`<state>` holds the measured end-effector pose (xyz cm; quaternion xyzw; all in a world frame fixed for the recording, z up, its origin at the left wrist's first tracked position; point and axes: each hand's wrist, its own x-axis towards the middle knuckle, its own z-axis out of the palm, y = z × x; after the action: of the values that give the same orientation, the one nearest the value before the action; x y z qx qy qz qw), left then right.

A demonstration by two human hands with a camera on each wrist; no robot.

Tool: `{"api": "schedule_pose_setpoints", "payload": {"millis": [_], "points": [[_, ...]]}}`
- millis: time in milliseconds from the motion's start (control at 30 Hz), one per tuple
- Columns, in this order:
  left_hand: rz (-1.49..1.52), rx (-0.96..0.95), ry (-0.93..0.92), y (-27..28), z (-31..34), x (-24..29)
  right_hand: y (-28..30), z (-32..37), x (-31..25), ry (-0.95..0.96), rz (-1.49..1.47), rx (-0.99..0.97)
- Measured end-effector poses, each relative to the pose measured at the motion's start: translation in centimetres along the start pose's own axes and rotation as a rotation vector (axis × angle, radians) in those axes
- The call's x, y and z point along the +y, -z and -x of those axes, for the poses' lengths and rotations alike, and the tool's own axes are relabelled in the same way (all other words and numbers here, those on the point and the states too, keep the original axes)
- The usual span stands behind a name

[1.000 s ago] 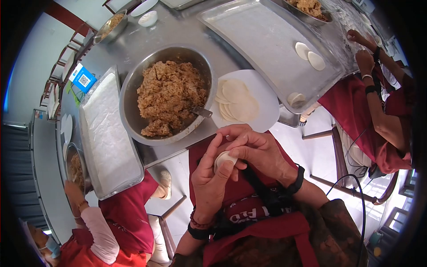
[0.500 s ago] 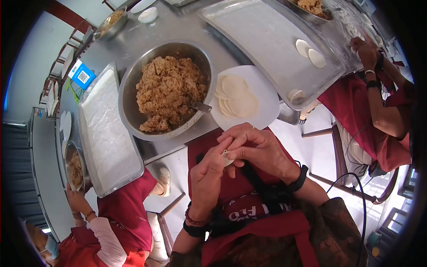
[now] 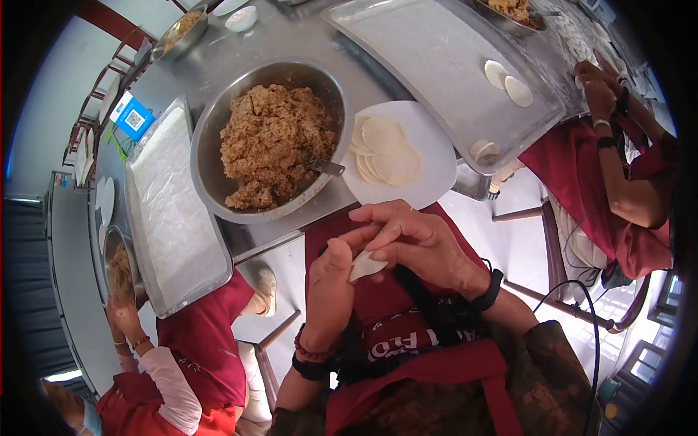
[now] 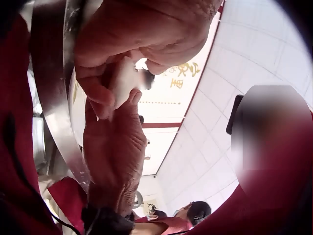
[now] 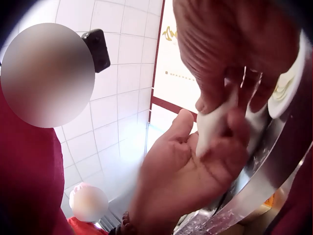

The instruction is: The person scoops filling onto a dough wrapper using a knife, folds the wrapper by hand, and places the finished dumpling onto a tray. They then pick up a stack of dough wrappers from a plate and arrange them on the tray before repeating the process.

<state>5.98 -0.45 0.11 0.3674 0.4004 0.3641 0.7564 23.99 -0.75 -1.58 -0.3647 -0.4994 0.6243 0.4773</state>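
Note:
A folded white dumpling [image 3: 367,267] is between both hands, in front of the apron and just off the table's near edge. My left hand [image 3: 329,291] holds it from the left with curled fingers [image 5: 238,128], its thumb standing off to the side. From the right, my right hand [image 3: 432,251] pinches the dumpling's edge between thumb and fingers. The left wrist view shows the dumpling's pale side [image 4: 123,83] between the hands. Beyond the hands, round dough wrappers [image 3: 392,156] lie overlapped on a white plate [image 3: 436,185].
A steel bowl [image 3: 207,171] of brown filling [image 3: 276,138] with a metal handle sticking out stands left of the plate. A floured tray [image 3: 174,211] lies to its left. Another tray [image 3: 429,65] at right carries a few wrappers. Other people work at both sides.
The left thumb has lifted off the dumpling, and more of its folded side now shows. Both hands stay together; the right hand keeps its pinch.

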Motion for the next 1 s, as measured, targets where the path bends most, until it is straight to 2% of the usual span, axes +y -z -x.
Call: {"api": "schedule_pose_setpoints", "payload": {"millis": [33, 100, 133, 167, 233, 333, 433, 533, 633, 733, 833, 933, 1000], "points": [[0.072, 0.032, 0.034, -0.1, -0.1, -0.1, -0.4, 0.0, -0.3, -0.041, -0.065, 0.021], [0.339, -0.04, 0.064, 0.0, -0.3, -0.5, -1.1, -0.2, -0.3, -0.019, -0.151, 0.126], [0.473, -0.077, 0.078, 0.1, -0.4, -0.7, -1.1, -0.2, -0.2, 0.008, -0.1, 0.14], [0.473, -0.092, 0.08, 0.2, -0.3, -0.6, -1.1, -0.3, -0.1, 0.035, -0.05, 0.156], [0.474, -0.121, 0.083, 0.5, -0.1, -0.3, -0.3, -0.3, 0.7, 0.126, 0.237, 0.103], [0.423, -0.088, 0.094, 0.8, 0.3, -0.2, -0.2, -0.3, 1.1, 0.194, 0.368, 0.069], [0.318, -0.086, 0.083, 0.6, 0.6, 0.2, 0.1, -0.3, 1.1, 0.207, 0.393, 0.031], [0.304, -0.113, 0.081, 1.2, 0.3, -0.4, -0.3, -0.5, 0.5, 0.117, 0.419, 0.022], [0.249, -0.14, 0.091, 1.4, 0.4, -0.1, -0.8, -0.7, -0.1, 0.107, 0.434, 0.004], [0.191, -0.097, 0.096, 1.1, 0.4, 0.5, -1.1, -0.4, 0.4, 0.147, 0.495, 0.064], [0.187, -0.135, 0.109, 1.3, 0.2, 0.6, -0.9, -0.4, 0.8, 0.226, 0.518, 0.047], [0.597, -0.104, 0.171, 1.1, -0.3, -0.5, -1.3, -0.4, 1.8, 0.183, 0.258, 0.12], [0.683, -0.128, 0.153, 0.7, -0.6, -1.3, -1.4, -0.6, 1.7, 0.192, 0.3, 0.155]]}}
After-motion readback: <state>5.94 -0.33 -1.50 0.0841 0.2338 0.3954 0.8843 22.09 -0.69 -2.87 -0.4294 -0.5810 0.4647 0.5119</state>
